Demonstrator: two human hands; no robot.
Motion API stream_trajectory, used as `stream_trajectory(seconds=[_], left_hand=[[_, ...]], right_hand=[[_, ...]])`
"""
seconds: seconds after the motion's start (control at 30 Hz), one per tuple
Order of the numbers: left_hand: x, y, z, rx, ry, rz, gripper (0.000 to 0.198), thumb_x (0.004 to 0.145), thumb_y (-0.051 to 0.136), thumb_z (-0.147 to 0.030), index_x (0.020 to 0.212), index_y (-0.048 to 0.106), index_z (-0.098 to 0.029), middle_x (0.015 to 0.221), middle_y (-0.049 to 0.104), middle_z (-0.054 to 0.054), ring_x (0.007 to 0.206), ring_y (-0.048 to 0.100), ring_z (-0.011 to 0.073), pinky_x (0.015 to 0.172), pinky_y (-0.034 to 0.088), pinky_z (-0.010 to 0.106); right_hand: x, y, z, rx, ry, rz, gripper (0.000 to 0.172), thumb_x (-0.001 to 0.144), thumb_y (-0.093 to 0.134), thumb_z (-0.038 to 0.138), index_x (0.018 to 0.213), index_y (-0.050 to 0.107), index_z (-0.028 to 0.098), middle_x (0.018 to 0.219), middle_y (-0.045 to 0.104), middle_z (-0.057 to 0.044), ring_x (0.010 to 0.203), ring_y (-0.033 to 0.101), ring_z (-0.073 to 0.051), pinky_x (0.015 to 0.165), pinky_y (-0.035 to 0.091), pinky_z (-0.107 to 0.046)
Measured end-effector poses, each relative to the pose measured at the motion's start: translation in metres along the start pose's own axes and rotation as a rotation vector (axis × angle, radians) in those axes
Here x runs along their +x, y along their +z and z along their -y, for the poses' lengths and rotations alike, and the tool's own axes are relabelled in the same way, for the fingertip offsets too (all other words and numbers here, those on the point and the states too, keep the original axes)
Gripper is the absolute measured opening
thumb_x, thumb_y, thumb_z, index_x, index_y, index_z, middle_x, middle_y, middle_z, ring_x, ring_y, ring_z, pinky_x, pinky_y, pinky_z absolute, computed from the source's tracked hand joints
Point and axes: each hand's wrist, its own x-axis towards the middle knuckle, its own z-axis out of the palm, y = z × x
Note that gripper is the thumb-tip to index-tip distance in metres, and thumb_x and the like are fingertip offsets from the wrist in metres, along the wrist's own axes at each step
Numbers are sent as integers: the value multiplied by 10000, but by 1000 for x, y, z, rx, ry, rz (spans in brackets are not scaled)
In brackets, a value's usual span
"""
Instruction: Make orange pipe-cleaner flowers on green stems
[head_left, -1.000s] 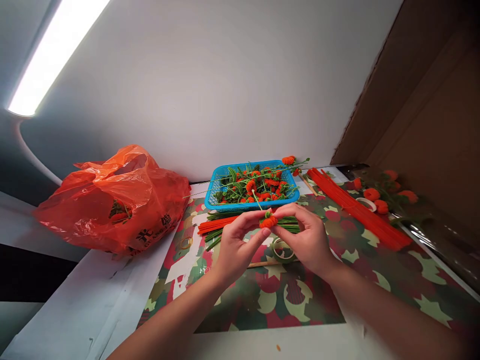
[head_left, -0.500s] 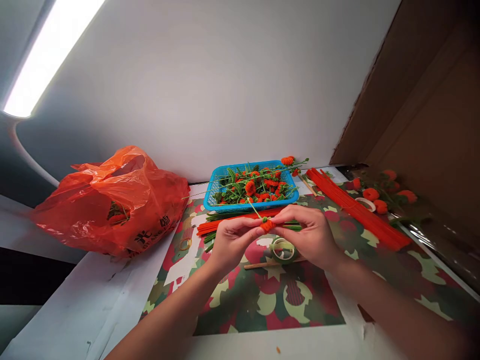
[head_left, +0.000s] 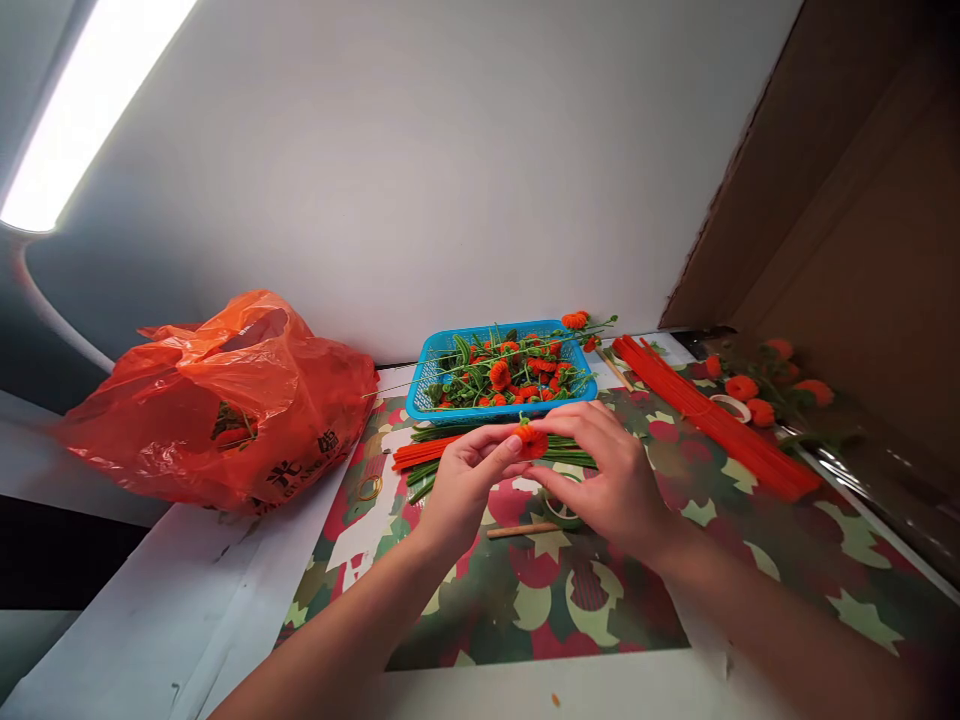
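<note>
A small orange fuzzy chenille flower with a bit of green at its top is held up over the table. My left hand pinches its left side between thumb and fingers. On the other side, my right hand curls around the flower, fingertips at its upper right edge and thumb just below. Under the hands lie bundled green chenille stems and orange chenille stems. A roll of green tape is partly hidden by my right hand, beside a thin wooden stick.
A blue plastic basket full of orange flowers stands at the back. An orange plastic bag sits left, under a lamp. Right are a long red-orange stem bundle and more orange flowers. A patterned mat covers the table.
The flower has been turned so that its round orange side faces me and its stem no longer shows plainly. My right hand has shifted slightly, with its thumb lower.
</note>
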Motion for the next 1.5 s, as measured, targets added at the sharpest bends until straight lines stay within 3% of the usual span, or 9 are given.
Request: stream_trajectory(seconds=[0.2,0.47,0.7,0.8,0.93,1.07,1.23,1.37,1.5], left_hand=[[-4,5,1,-119,-91,7,257,687,757,-374,769,699,-137,772,678,38,694,620,112,693,532,236],[-3,6,2,-204,-147,-24,295,626,802,-381,658,661,-123,629,611,-4,624,596,88,705,528,231],[-5,9,5,-230,-209,-41,345,625,793,-422,782,688,-133,735,677,29,646,623,94,635,519,193],[-5,7,6,-147,-154,-84,406,664,763,-437,940,687,-149,800,694,41,638,630,99,598,520,192],[-4,5,7,-13,10,-141,420,704,738,-412,1032,673,-158,837,710,53,720,658,131,669,548,225],[-4,4,9,11,66,-110,383,746,690,-441,1004,695,-157,934,719,84,836,670,172,719,557,257],[-1,-2,14,41,98,-34,323,751,687,-444,886,732,-155,865,729,77,752,663,158,721,550,274],[2,-6,15,130,162,-27,289,752,690,-435,774,738,-151,738,721,61,688,650,149,680,535,259],[2,-8,14,222,271,-51,242,756,694,-401,758,733,-162,726,722,54,666,654,155,644,532,262]], right_hand=[[-2,4,-1,2,-21,-12,114,782,675,200,888,662,239,829,690,-31,826,631,-197,737,514,-340],[-2,4,-7,232,174,29,156,725,746,232,877,708,239,881,680,-30,844,645,-182,754,533,-311],[-5,8,-19,307,142,21,164,733,745,259,895,726,243,878,680,-31,830,644,-168,748,531,-300],[-5,8,-19,264,130,45,195,749,729,257,942,711,243,900,678,-34,859,639,-173,769,526,-308],[-6,8,-12,214,218,30,309,720,750,294,1009,668,224,918,679,-41,846,635,-180,757,531,-313],[-7,9,-5,251,376,-22,160,702,755,296,791,670,193,776,689,-25,741,649,-170,700,542,-297],[-5,8,-7,447,466,13,169,682,770,319,762,707,185,806,717,-42,787,674,-190,715,560,-309],[-4,10,-14,588,469,31,161,656,792,317,746,726,200,785,723,-30,767,683,-181,707,573,-307],[-4,11,-23,597,381,14,110,658,795,291,729,740,228,762,725,-18,741,684,-170,686,578,-297]])
